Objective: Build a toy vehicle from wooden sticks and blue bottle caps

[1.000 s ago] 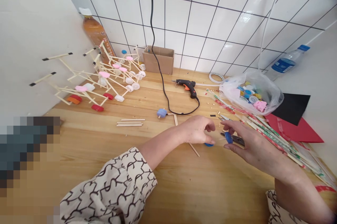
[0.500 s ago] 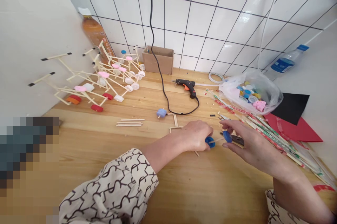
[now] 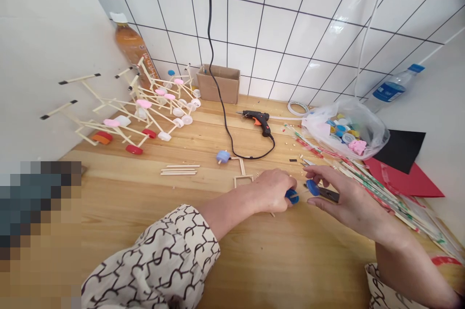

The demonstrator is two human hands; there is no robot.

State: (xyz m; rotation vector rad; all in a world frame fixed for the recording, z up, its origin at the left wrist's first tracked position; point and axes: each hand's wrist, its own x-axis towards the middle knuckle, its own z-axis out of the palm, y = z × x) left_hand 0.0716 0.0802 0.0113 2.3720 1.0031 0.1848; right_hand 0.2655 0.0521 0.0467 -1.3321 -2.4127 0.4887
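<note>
My left hand [image 3: 273, 190] is closed on a blue bottle cap [image 3: 292, 196], its inner side partly facing right. A thin wooden stick [image 3: 304, 193] spans the gap from that cap to a second blue bottle cap [image 3: 312, 187]. My right hand [image 3: 343, 197] has this second cap between thumb and fingers. Dark-handled pliers [image 3: 330, 195] lie behind the right hand, partly covered by it. A small stick frame [image 3: 242, 178] lies beyond my left wrist, partly hidden. Near its far end sits a pale blue cap piece [image 3: 223, 156] with a stick through it.
A glue gun [image 3: 256, 117] with a black cord lies ahead. Stick-and-cap models [image 3: 134, 110] crowd the left, before a tea bottle [image 3: 131, 45]. Loose sticks [image 3: 179, 170] lie nearer. At right are a bag of caps [image 3: 345, 127], wrapped sticks [image 3: 378, 188] and red paper [image 3: 410, 180].
My left hand has shifted slightly right with its cap, and the gap between the two blue caps looks a little smaller. The right hand has barely moved.
</note>
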